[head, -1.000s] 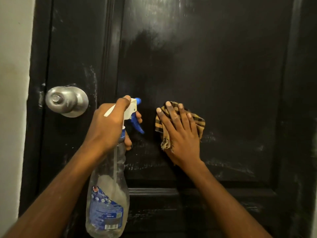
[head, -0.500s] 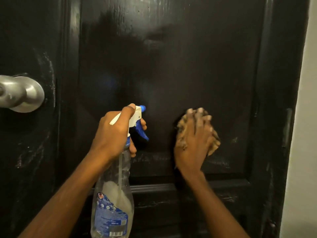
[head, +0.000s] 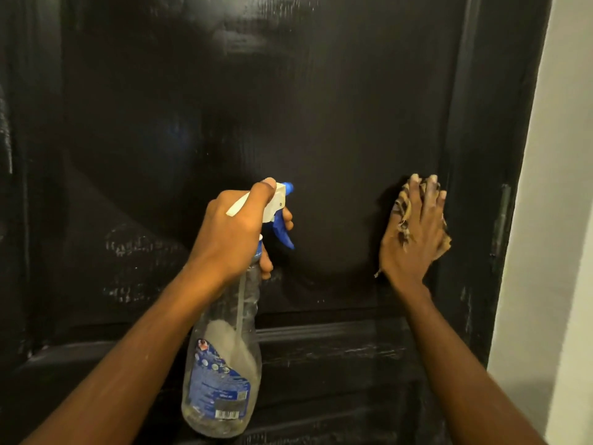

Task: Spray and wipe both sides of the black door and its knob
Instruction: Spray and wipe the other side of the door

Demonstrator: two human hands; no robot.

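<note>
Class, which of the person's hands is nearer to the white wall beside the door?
Right. The right hand, pressing a cloth on the door, is close to the wall, on its left; the left hand, gripping the spray bottle, is farther left, mid-door.

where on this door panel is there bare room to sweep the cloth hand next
Free: the wide door panel above both hands, and the strip between the spray bottle and the right hand. Crowded: the cloth lies close beside the panel's right moulding.

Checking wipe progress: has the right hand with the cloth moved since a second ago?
Yes. The right hand slid its cloth rightward to the door panel's right edge.
</note>
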